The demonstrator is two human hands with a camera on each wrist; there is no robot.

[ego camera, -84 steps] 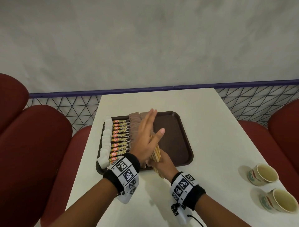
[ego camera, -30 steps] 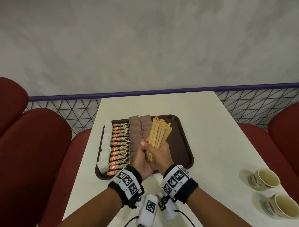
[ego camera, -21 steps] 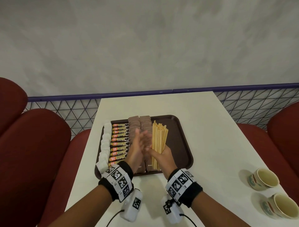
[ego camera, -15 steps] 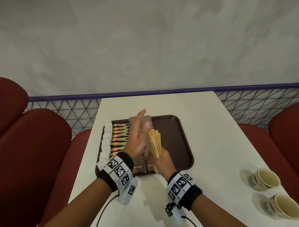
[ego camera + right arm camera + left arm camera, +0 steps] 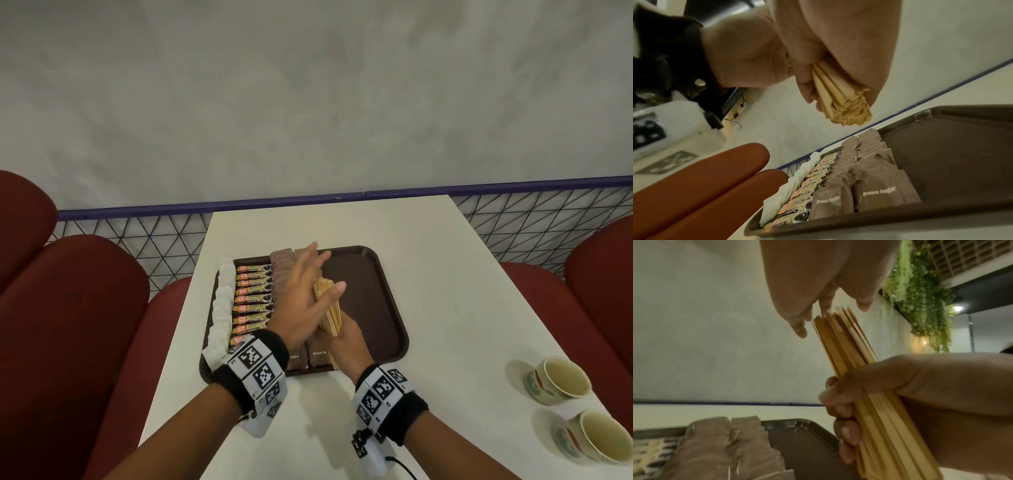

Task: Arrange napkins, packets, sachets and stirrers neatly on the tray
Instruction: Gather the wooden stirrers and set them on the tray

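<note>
right hand (image 5: 346,342) fingers clamp the bundle of thin tan wooden stirrers (image 5: 329,313) at frame centre. left hand (image 5: 305,305), fingers straight and together, presses its tips. risk: a loose clamp fans them over the brown plastic tray (image 5: 373,301).

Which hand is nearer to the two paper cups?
Right. The right hand grips the stirrers over the tray, on the side toward the cups; the left hand lies farther, beyond the stirrers.

Left hand (image 5: 301,301) covers the upper brown sugar sachets (image 5: 282,274) and part of the stirrer bundle (image 5: 329,313). Bundle's lower end is cut off below the right hand (image 5: 920,402) in the left wrist view. Print on the packets (image 5: 251,298) left of the left hand is mostly too small to read.
</note>
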